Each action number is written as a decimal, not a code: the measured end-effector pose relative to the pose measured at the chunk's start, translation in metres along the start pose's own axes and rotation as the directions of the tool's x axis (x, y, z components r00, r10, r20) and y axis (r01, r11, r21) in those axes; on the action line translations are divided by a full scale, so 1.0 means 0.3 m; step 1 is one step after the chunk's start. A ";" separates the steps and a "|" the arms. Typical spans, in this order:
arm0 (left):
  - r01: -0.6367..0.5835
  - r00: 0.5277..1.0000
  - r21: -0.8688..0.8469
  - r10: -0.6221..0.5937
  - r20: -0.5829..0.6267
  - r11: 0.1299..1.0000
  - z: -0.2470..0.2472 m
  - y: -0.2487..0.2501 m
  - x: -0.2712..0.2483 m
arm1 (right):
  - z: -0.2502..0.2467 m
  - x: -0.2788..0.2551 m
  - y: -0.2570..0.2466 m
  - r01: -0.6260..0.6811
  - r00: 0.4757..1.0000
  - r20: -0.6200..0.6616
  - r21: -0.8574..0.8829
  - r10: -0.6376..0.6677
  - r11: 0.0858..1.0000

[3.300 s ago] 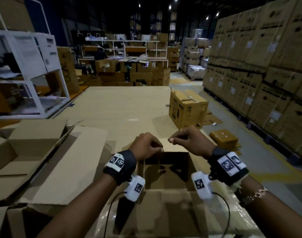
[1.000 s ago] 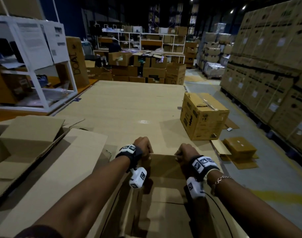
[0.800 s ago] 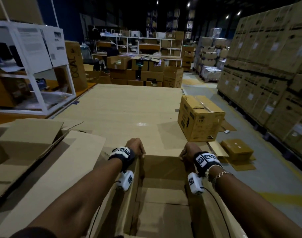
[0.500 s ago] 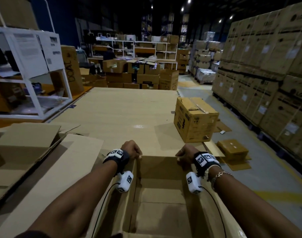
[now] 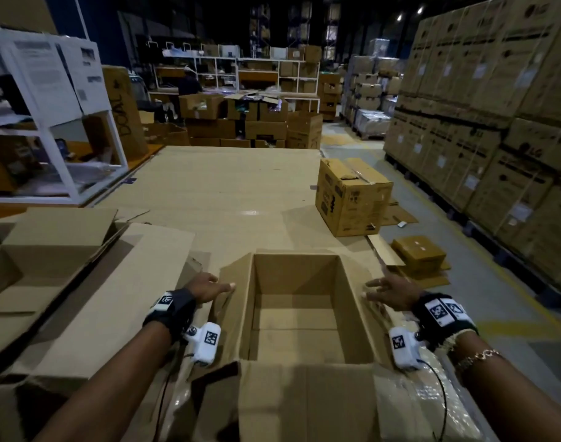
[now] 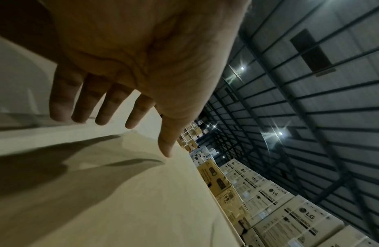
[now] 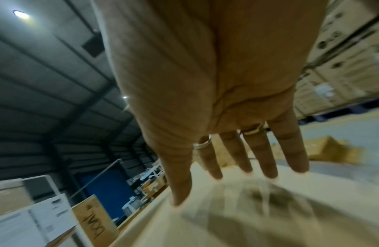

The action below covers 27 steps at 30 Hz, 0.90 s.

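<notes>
While our open box (image 5: 295,275) sits near us on the brown desk (image 5: 228,193), our left hand (image 5: 205,290) and right hand (image 5: 390,293) are beside it, fingers (image 6: 61,100) apart, holding nothing; tall box stacks (image 5: 496,122) fill the right.

One open box (image 5: 296,314) stood at 6 o'clock. Two hands flanked it, the left hand (image 5: 205,290) at 7 o'clock and the right hand (image 5: 390,291) at 5. There was one taped carton (image 5: 352,196) at 1 o'clock, one small flat carton (image 5: 418,248) at 2, and one opened carton (image 5: 49,250) at 9.
</notes>
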<state>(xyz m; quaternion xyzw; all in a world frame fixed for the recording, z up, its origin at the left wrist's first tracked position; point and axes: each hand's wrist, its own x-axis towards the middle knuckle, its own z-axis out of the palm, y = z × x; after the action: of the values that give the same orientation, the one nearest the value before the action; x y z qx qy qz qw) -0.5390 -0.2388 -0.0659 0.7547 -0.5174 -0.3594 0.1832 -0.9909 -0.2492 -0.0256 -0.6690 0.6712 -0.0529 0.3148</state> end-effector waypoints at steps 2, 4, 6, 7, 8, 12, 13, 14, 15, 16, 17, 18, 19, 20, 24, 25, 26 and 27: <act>0.025 0.998 -0.121 -0.017 0.065 0.992 0.010 -0.032 -0.024 | 0.043 -0.034 0.040 -0.087 0.996 -0.027 0.085 0.090 0.993; 0.037 0.995 -0.246 -0.012 0.102 0.968 0.015 -0.051 -0.048 | 0.085 -0.068 0.069 -0.158 0.986 -0.025 0.204 0.166 0.966; 0.048 0.994 -0.307 -0.015 0.109 0.950 0.013 -0.059 -0.075 | 0.118 -0.110 0.082 -0.205 0.976 0.007 0.357 0.217 0.911; 0.046 0.995 -0.316 -0.016 0.098 0.948 0.008 -0.060 -0.089 | 0.130 -0.128 0.089 -0.221 0.971 0.010 0.409 0.237 0.886; 0.036 0.997 -0.309 -0.012 0.080 0.950 0.001 -0.059 -0.102 | 0.138 -0.148 0.090 -0.214 0.970 -0.010 0.453 0.245 0.866; -0.063 0.997 -0.212 0.054 -0.047 0.975 -0.054 -0.029 -0.178 | 0.129 -0.197 0.084 -0.147 0.953 -0.188 0.400 0.239 0.905; -0.101 0.992 -0.209 0.082 -0.100 0.973 -0.073 -0.017 -0.195 | 0.115 -0.212 0.074 -0.137 0.945 -0.230 0.365 0.232 0.921; -0.145 0.983 -0.224 0.114 -0.145 0.964 -0.093 -0.005 -0.215 | 0.098 -0.233 0.056 -0.113 0.940 -0.267 0.349 0.214 0.930; -0.200 0.971 -0.253 0.158 -0.178 0.947 -0.117 0.009 -0.241 | 0.079 -0.243 0.046 -0.093 0.933 -0.298 0.341 0.201 0.936; -0.261 0.957 -0.290 0.208 -0.202 0.921 -0.140 0.019 -0.263 | 0.059 -0.247 0.040 -0.058 0.927 -0.329 0.341 0.177 0.938; -0.316 0.942 -0.305 0.259 -0.212 0.898 -0.162 0.029 -0.290 | 0.047 -0.258 0.026 -0.019 0.923 -0.358 0.332 0.144 0.943; -0.357 0.929 -0.294 0.306 -0.207 0.887 -0.177 0.043 -0.319 | 0.034 -0.271 0.007 0.026 0.908 -0.410 0.275 0.093 0.961; -0.388 0.919 -0.265 0.349 -0.183 0.883 -0.189 0.059 -0.351 | 0.023 -0.284 -0.016 0.040 0.887 -0.460 0.184 0.050 0.982; -0.418 0.908 -0.240 0.393 -0.147 0.876 -0.194 0.075 -0.384 | 0.015 -0.296 -0.038 0.049 0.868 -0.497 0.098 0.006 0.994; -0.485 0.874 -0.007 0.484 -0.038 0.875 -0.152 0.146 -0.497 | -0.002 -0.347 -0.141 0.106 0.882 -0.452 -0.092 -0.136 0.990; -0.477 0.876 0.063 0.480 -0.039 0.877 -0.135 0.164 -0.516 | -0.005 -0.353 -0.158 0.142 0.883 -0.433 -0.125 -0.183 0.982; -0.459 0.883 0.109 0.466 -0.049 0.881 -0.122 0.183 -0.538 | -0.006 -0.359 -0.170 0.178 0.885 -0.405 -0.164 -0.231 0.970; -0.438 0.892 0.153 0.450 -0.052 0.886 -0.109 0.198 -0.556 | -0.003 -0.369 -0.179 0.207 0.888 -0.376 -0.186 -0.265 0.960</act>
<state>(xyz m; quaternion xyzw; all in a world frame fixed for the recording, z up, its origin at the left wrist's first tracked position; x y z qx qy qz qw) -0.5880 -0.1132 0.0534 0.6419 -0.6912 -0.2388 0.2305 -0.9551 -0.1517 0.0406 -0.7415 0.6365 -0.1781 0.1152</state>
